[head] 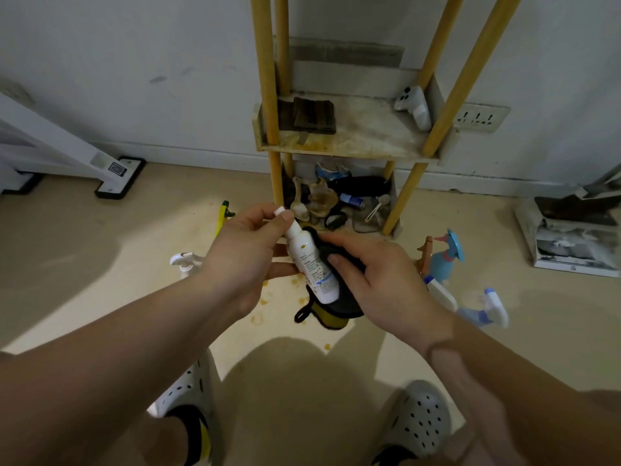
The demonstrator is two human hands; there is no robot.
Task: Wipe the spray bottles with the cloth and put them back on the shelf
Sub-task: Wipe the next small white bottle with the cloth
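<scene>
My left hand [245, 253] grips a small white spray bottle [311, 264] near its top, thumb by the cap, bottle tilted. My right hand [379, 280] presses a black and yellow cloth [331, 314] against the bottle's right side and underneath it. Both hands are held above the floor in front of a yellow-poled shelf [349, 142]. More bottles lie or stand on the floor: a blue spray bottle [445, 257] at right, two white and blue ones [487, 309] beside it, a white trigger head [183, 262] behind my left wrist.
The stained middle shelf holds a dark folded cloth [311, 116] and a white trigger sprayer [415, 105]. The lowest shelf [336, 200] is cluttered with spoons and small items. Yellow stains mark the floor [265, 301]. A wall socket [479, 117] and dusty box [571, 240] are at right.
</scene>
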